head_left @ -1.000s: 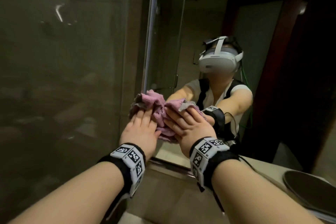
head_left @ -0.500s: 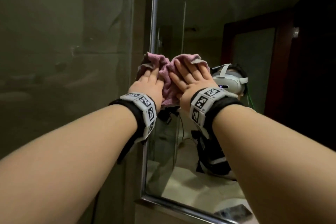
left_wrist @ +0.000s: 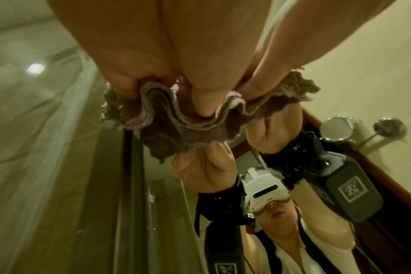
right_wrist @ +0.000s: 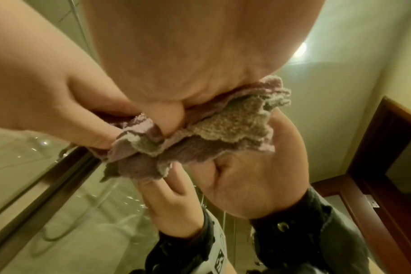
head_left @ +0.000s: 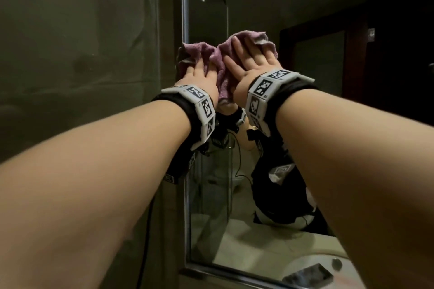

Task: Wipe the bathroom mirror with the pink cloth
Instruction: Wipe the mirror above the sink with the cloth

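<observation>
The pink cloth [head_left: 218,63] is bunched flat against the bathroom mirror [head_left: 258,2], high up beside its metal left edge [head_left: 184,7]. My left hand [head_left: 199,75] presses the cloth's left part and my right hand [head_left: 251,58] presses its right part, fingers spread and pointing up. In the left wrist view the left hand's fingertips [left_wrist: 202,103] push into the folds of the cloth [left_wrist: 195,122]. The right wrist view shows the right hand [right_wrist: 176,55] on the cloth [right_wrist: 200,140], with the left hand [right_wrist: 47,83] alongside. Both hands' reflections show below the cloth.
A dark tiled wall [head_left: 82,54] adjoins the mirror on the left. The mirror's lower frame [head_left: 234,273] runs along the bottom, with a pale counter and basin [head_left: 310,272] reflected above it. A dark wooden door frame [head_left: 352,54] is reflected on the right.
Both hands have slid the cloth upward along the mirror's left edge, from near the bottom frame to high on the glass. Both hands stay pressed on it.
</observation>
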`<state>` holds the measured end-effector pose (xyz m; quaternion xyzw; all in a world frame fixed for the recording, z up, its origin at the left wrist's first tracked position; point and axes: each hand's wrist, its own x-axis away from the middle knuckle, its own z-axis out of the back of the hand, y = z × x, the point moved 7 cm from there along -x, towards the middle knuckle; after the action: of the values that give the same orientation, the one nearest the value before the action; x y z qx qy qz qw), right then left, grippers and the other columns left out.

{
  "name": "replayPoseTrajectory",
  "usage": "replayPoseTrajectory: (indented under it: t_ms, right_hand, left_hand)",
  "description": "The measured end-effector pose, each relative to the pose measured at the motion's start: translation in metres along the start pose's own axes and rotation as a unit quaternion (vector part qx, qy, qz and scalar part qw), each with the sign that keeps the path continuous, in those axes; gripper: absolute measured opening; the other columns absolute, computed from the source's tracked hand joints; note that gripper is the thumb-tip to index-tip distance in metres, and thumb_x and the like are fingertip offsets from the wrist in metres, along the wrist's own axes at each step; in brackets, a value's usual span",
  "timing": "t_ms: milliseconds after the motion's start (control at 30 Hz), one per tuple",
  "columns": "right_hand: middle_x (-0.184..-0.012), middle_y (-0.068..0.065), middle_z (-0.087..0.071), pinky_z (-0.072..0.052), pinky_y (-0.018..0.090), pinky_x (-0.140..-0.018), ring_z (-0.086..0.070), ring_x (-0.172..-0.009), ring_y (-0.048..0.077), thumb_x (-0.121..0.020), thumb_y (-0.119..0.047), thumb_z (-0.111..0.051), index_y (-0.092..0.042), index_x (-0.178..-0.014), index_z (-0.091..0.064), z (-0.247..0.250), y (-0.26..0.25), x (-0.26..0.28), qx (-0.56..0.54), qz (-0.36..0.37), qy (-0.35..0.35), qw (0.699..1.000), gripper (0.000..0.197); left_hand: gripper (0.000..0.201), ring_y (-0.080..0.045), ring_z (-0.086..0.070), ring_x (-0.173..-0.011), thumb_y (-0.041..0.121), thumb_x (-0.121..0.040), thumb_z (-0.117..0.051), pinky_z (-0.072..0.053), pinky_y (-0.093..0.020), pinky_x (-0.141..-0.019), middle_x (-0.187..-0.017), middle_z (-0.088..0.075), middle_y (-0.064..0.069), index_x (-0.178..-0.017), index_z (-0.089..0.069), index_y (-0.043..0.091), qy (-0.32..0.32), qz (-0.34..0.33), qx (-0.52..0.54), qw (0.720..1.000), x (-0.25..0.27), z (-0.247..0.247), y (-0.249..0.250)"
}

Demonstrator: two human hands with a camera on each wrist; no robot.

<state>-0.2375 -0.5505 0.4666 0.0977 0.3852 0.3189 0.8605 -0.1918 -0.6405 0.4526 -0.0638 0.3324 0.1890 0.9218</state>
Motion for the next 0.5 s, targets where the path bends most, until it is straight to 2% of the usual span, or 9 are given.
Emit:
replayPoseTrajectory:
  t_ms: [300, 400, 500]
  right_hand:
    - [-0.153, 0.006, 0.030, 0.017, 0.045, -0.113, 0.027, -0.141, 0.028, -0.088, -0.061, -0.037, -0.027, -0.147, 0.016, -0.012, 0.021, 0.036, -0.037, -0.032, -0.016, 0.999, 0.086]
    - [-0.153, 0.006, 0.032, 0.017, 0.045, -0.113, 0.027, -0.141, 0.029, -0.088, -0.061, -0.035, -0.028, -0.146, 0.018, -0.025, 0.014, 0.051, -0.043, -0.034, -0.030, 0.998, 0.086]
    - [-0.151, 0.005, 0.035, 0.018, 0.044, -0.112, 0.028, -0.140, 0.028, -0.089, -0.059, -0.032, -0.027, -0.145, 0.023, -0.049, -0.007, 0.073, -0.039, -0.024, -0.076, 0.996, 0.084]
  left_hand:
    - [0.069, -0.033, -0.010, -0.144, 0.035, -0.096, -0.042, -0.024, -0.049, -0.115, -0.159, 0.004, -0.010, -0.150, -0.002, 0.021, -0.006, -0.026, 0.046, 0.999, 0.028, -0.018, 0.035]
    - [0.061, -0.031, -0.012, -0.144, 0.035, -0.097, -0.038, -0.027, -0.048, -0.113, -0.159, -0.001, -0.008, -0.149, -0.010, 0.022, 0.009, -0.044, 0.036, 0.998, 0.041, -0.032, 0.035]
    - [0.056, -0.031, -0.012, -0.144, 0.037, -0.098, -0.033, -0.030, -0.048, -0.112, -0.159, -0.001, -0.007, -0.149, -0.014, 0.022, 0.011, -0.046, 0.028, 0.998, 0.060, -0.057, 0.027]
